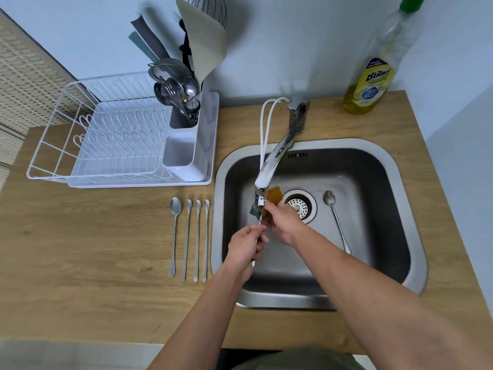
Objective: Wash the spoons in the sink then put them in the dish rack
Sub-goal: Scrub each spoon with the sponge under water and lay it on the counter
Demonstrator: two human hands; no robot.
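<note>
Steel spoons number six: four (190, 239) lie side by side on the counter (106, 263), bowls pointing away, one (336, 222) rests in the sink (386, 182), and one (259, 236) stands lengthwise over the basin, gripped by the left hand (246, 245). Right hand (284, 222) clutches a sponge (272, 201) against it, beneath the faucet (274, 158).

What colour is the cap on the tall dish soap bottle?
Green, on the clear plastic dish soap bottle of yellow liquid; head view.

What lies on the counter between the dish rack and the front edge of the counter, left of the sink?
In the head view, four spoons lie side by side on the wooden counter, in front of the dish rack and just left of the sink. Their bowls point toward the rack.
</note>
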